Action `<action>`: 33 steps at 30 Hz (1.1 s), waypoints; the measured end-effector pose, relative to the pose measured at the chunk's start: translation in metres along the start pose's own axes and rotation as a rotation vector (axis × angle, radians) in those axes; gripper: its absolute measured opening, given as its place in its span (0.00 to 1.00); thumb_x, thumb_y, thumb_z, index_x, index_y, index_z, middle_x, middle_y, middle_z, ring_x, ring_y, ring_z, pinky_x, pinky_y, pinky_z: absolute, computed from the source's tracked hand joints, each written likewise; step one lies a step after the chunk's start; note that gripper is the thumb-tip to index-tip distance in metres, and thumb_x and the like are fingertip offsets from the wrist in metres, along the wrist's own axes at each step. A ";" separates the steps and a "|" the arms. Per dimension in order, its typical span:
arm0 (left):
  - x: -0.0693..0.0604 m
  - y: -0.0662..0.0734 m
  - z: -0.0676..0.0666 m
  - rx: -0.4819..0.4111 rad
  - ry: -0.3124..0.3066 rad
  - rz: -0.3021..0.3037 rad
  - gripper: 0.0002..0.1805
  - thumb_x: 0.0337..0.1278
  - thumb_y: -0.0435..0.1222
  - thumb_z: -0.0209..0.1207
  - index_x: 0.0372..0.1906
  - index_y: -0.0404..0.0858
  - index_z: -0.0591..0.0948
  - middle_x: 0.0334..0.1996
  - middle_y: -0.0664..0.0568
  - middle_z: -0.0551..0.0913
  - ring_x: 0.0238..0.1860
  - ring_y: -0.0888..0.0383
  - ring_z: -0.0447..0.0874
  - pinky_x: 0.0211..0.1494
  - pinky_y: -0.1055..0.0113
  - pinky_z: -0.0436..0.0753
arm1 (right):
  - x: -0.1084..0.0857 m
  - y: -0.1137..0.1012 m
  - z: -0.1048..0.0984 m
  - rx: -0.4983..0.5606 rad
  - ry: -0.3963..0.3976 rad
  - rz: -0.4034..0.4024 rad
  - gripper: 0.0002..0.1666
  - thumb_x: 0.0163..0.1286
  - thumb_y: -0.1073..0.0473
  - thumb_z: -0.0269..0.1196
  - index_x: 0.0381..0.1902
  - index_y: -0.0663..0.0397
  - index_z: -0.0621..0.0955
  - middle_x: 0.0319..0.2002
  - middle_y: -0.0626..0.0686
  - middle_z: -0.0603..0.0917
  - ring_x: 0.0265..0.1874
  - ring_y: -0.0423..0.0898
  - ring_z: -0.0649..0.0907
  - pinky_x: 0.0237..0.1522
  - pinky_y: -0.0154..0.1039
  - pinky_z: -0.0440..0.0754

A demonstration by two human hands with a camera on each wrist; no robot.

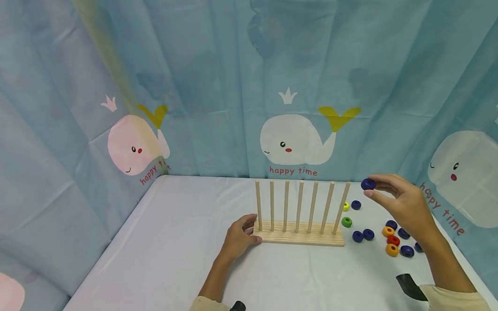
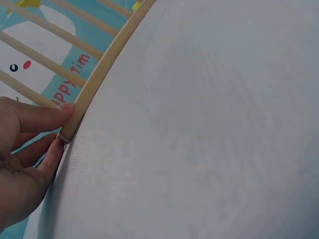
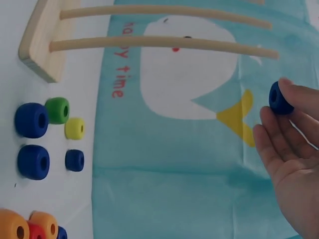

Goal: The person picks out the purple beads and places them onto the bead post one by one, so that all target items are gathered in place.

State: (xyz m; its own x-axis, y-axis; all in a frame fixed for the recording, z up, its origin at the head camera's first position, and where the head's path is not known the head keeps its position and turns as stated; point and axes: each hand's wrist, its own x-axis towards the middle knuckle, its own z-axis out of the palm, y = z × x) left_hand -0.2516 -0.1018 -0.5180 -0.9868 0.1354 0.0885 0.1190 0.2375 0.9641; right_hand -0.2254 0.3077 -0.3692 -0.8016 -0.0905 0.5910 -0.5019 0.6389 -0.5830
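A wooden peg rack (image 1: 299, 238) with a row of several upright pegs stands on the white table. My left hand (image 1: 239, 237) grips the left end of its base; in the left wrist view the thumb and fingers pinch the base's corner (image 2: 70, 124). Up by the tip of the rightmost peg, a little to its right, my right hand (image 1: 404, 203) pinches a dark blue bead (image 1: 367, 184) between thumb and fingers. The right wrist view shows that held bead (image 3: 280, 98) with its hole facing sideways, apart from the pegs.
Loose beads lie right of the rack: a green bead (image 1: 346, 222), a yellow bead (image 1: 346, 206), a red bead (image 1: 393, 240), orange beads (image 1: 392, 250) and several blue beads (image 1: 369, 234). Behind the table hangs a blue curtain (image 1: 219, 79) with whale prints.
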 end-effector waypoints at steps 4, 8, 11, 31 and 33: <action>0.000 -0.001 0.000 0.001 0.004 -0.003 0.37 0.52 0.20 0.73 0.71 0.31 0.76 0.68 0.36 0.79 0.71 0.39 0.77 0.69 0.69 0.84 | 0.003 -0.009 0.001 0.001 0.013 -0.029 0.22 0.69 0.69 0.72 0.60 0.64 0.84 0.51 0.60 0.85 0.50 0.19 0.79 0.57 0.08 0.72; 0.000 -0.002 0.000 -0.002 0.004 -0.013 0.37 0.52 0.20 0.72 0.71 0.31 0.77 0.67 0.36 0.79 0.71 0.40 0.78 0.69 0.70 0.84 | 0.006 -0.018 0.004 0.002 0.026 -0.048 0.22 0.67 0.72 0.73 0.59 0.64 0.84 0.50 0.56 0.85 0.49 0.20 0.80 0.59 0.09 0.73; 0.000 -0.002 0.000 0.009 0.010 -0.021 0.38 0.53 0.20 0.72 0.71 0.32 0.76 0.68 0.37 0.79 0.72 0.40 0.77 0.69 0.69 0.84 | 0.009 -0.024 0.007 0.013 0.024 -0.078 0.24 0.66 0.72 0.73 0.60 0.63 0.84 0.51 0.56 0.85 0.50 0.21 0.80 0.60 0.10 0.72; -0.003 0.000 0.003 0.035 0.015 -0.013 0.37 0.54 0.19 0.71 0.72 0.32 0.76 0.68 0.37 0.79 0.71 0.40 0.78 0.69 0.67 0.85 | 0.022 -0.055 0.033 0.152 -0.045 -0.157 0.25 0.64 0.75 0.73 0.59 0.60 0.86 0.51 0.52 0.85 0.50 0.30 0.83 0.61 0.16 0.78; -0.002 0.000 0.003 0.037 0.017 -0.018 0.37 0.54 0.19 0.71 0.72 0.33 0.76 0.68 0.38 0.80 0.71 0.41 0.78 0.69 0.69 0.84 | 0.023 -0.058 0.035 0.167 -0.053 -0.151 0.24 0.64 0.75 0.73 0.58 0.59 0.86 0.51 0.51 0.85 0.50 0.31 0.84 0.61 0.17 0.79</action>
State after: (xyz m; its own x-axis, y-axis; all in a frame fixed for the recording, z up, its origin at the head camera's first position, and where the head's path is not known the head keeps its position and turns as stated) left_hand -0.2488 -0.0986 -0.5186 -0.9905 0.1148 0.0758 0.1051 0.2756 0.9555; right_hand -0.2262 0.2419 -0.3415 -0.7270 -0.2186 0.6510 -0.6610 0.4798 -0.5770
